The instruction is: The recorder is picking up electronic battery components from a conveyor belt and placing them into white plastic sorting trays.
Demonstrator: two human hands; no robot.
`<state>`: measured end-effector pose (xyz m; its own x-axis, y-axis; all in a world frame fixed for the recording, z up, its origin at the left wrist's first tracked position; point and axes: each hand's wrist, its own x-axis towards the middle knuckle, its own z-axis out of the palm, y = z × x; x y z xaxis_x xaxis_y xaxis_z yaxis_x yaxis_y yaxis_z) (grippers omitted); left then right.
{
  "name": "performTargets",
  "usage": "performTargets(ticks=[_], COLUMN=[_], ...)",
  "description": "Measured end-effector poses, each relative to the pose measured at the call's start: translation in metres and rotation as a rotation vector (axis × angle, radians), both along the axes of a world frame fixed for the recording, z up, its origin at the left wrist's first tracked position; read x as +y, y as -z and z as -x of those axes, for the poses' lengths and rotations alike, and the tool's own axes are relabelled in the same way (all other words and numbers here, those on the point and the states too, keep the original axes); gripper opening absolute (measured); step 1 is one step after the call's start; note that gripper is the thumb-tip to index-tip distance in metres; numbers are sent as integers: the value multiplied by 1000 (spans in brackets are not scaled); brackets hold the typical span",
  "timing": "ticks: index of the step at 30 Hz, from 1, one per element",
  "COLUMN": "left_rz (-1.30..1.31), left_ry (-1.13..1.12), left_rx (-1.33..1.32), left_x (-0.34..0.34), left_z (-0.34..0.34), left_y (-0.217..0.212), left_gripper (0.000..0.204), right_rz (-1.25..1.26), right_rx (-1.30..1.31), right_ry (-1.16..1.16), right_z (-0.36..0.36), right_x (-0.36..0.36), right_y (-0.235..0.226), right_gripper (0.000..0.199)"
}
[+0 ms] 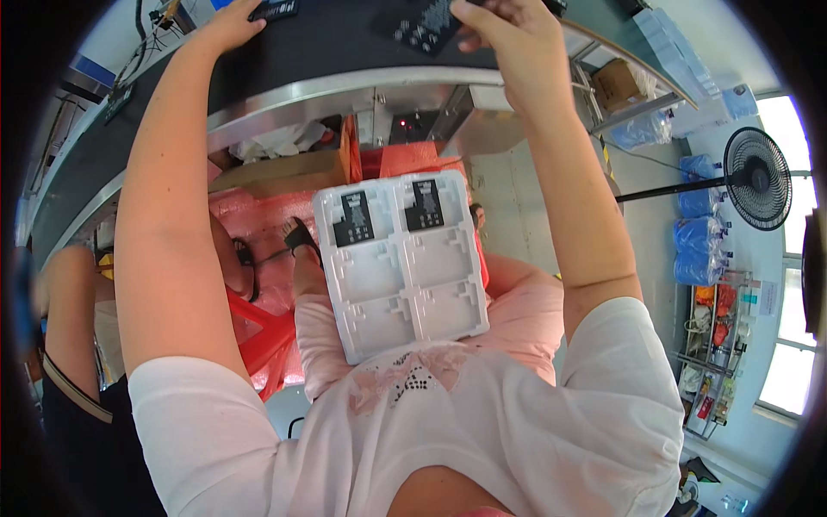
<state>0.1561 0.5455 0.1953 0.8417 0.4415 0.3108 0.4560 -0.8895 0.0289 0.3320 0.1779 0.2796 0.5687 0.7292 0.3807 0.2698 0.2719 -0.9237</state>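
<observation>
My right hand (pixel 517 34) pinches a flat black battery pack (pixel 422 28) with white print by its right edge, over the dark belt. At the upper edge my left hand (pixel 231 28) has its thumb and fingers around the left end of another black battery pack (pixel 276 9); this hand is partly cut off by the picture's edge. On my lap rests a white plastic tray (pixel 410 252) with moulded compartments in two columns. Two black battery packs, the left one (pixel 354 218) and the right one (pixel 424 206), lie in its far row.
The dark conveyor belt (pixel 332 43) runs across in front, with a metal edge (pixel 293 93). Another dark pack (pixel 121 102) lies farther left on it. A cardboard box (pixel 284 172) stands underneath. A person's leg (pixel 69 302) is at my left, a black fan (pixel 758 178) at the right.
</observation>
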Motion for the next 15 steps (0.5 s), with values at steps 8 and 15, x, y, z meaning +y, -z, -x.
performTargets(ticks=[8,15], left_rz=[827,217], left_ry=[899,-307], left_rx=[-262,33], left_x=[-21,-130], left_z=[-23,-75], left_y=[-17,-60], left_gripper=[50,59], right_rz=[566,816], right_rx=[151,-23], right_ry=[-357,-206], right_z=[16,28], right_x=[-111,-174], right_y=[91,254], right_gripper=[24,29])
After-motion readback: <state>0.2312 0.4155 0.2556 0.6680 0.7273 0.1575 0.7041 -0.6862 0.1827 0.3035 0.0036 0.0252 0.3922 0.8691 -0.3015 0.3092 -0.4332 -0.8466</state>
